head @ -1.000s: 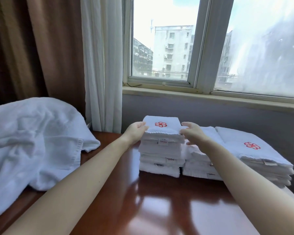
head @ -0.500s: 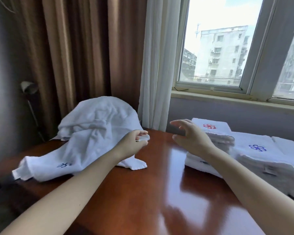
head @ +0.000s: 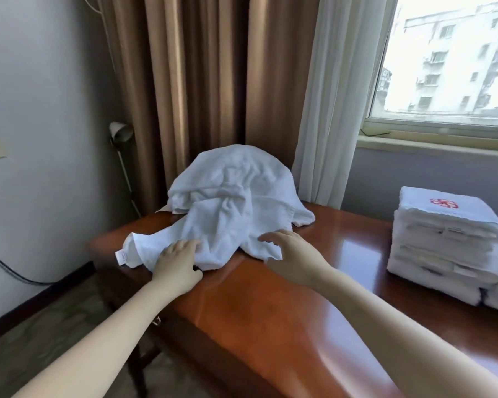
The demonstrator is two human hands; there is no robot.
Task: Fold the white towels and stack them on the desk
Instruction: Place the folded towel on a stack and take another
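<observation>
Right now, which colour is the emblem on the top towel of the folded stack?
Red: a pinwheel-like emblem on the white top towel; the head view shows it.

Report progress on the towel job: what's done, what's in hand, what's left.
Done: a stack of folded towels stands at the right end of the desk. In hand: the left hand rests on the near edge of the crumpled towel heap; the right hand reaches toward it, fingers spread, gripping nothing. Left: the whole heap is unfolded; its towel count cannot be told.
</observation>
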